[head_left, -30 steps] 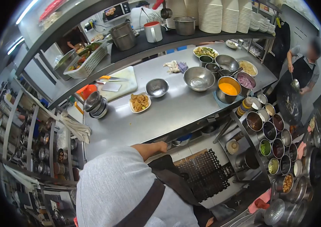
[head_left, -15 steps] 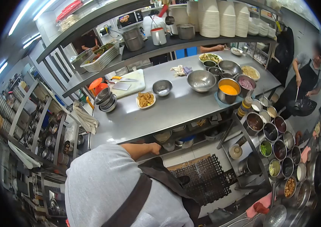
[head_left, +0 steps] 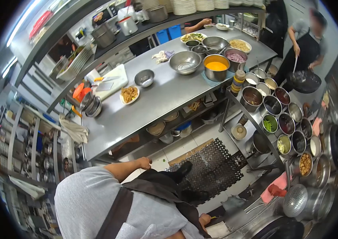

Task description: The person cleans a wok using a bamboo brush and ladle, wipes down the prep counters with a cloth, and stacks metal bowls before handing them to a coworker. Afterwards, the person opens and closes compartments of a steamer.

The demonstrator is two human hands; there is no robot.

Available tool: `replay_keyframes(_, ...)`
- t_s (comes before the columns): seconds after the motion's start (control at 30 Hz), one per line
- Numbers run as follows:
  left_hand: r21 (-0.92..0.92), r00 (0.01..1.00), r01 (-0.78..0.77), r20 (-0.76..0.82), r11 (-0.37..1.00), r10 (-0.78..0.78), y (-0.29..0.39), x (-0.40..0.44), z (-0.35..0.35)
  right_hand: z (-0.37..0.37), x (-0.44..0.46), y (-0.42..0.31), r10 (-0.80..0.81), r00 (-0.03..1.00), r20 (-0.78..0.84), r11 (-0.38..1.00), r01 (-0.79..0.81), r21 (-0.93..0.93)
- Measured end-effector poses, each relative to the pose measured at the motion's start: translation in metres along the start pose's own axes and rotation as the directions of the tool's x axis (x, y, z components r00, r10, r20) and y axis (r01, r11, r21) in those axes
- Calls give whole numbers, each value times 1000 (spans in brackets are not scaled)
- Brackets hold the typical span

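Yellow item (head_left: pixel 213 217): small, slim, at the fingers of the right hand (head_left: pixel 204 220), low in view; whether gripped or only touched, cannot tell; finger positions unclear.
Pale cloth (head_left: pixel 218 230): flat, just beside that hand, at the cooking-side edge.
Left hand (head_left: pixel 145 163): bare, fingers drawn together and loosely curled, nothing visible in them; apart from the worktable (head_left: pixel 157 103), over the aisle.
Floor mat (head_left: pixel 212 175): black, perforated, in the open aisle between worktable and cooking side; shoes at its near end.
Worktable: steel, long straight front edge, bare strip along it; plate of fried food (head_left: pixel 129 95) and small steel bowl (head_left: pixel 144 78) set back.
Pot of orange liquid (head_left: pixel 216 67): near the front edge, right part.
Sauce rack (head_left: pixel 273 104): crowded, narrowing the aisle's far end.
Co-worker (head_left: pixel 302 49): beyond the rack, holding a wok (head_left: pixel 304 81).
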State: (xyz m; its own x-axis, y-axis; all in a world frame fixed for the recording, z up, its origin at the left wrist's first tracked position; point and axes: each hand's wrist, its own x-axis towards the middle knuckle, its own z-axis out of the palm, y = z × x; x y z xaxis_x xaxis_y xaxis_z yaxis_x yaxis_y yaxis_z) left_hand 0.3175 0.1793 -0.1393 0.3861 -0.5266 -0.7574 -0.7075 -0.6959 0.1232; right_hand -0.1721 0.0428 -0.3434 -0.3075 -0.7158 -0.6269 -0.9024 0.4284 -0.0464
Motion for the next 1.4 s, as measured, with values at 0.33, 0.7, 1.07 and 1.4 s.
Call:
replay_keyframes(0.33,-57,995,68,71,996,-63,-65,8,55,-133,-12,-99,-538,819,-197,838,545,-22)
replay_keyframes(0.7,-968,982,-172,-183,185,-42,-130,2,-144,-118,-70,-145,-404,914,-40,910,406,77)
replay_keyframes(1.07,-959,889,-280,-271,29,-369,-192,18,-167,-156,-140,-215,-600,772,-209,796,551,-248)
replay_keyframes(1.4,-937,896,-325,-348,128,-274,-140,45,-134,-180,-145,-322,-570,819,-66,822,569,-33)
